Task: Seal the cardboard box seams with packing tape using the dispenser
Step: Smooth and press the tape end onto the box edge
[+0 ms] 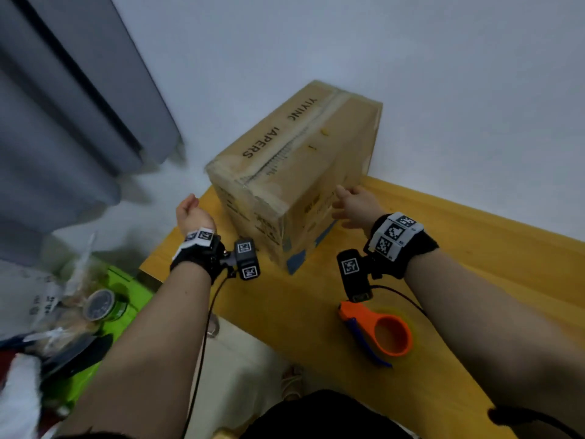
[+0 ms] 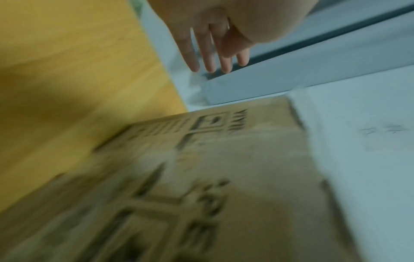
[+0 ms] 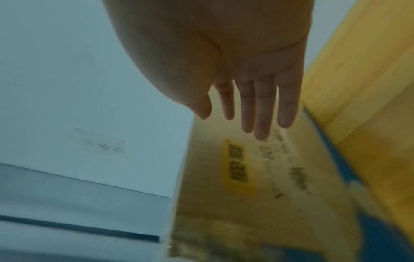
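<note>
A brown cardboard box (image 1: 294, 160) with black lettering stands on the yellow wooden table (image 1: 316, 312), its top seam running away from me. My left hand (image 1: 188, 212) hangs beside the box's left face with fingers straight (image 2: 208, 58), holding nothing and apart from the box (image 2: 224, 177). On the other side my right hand (image 1: 354, 205) reaches with straight fingers (image 3: 260, 113) toward the right face of the box (image 3: 257, 186); contact is unclear. An orange tape dispenser (image 1: 380, 331) with a blue handle lies on the table near my right forearm, held by neither hand.
A white wall (image 1: 411, 58) rises right behind the box. Grey curtains (image 1: 63, 106) hang at the left. Below the table's left edge stands a green container (image 1: 120, 299) amid cluttered bags. The table stretches on to the right of the box.
</note>
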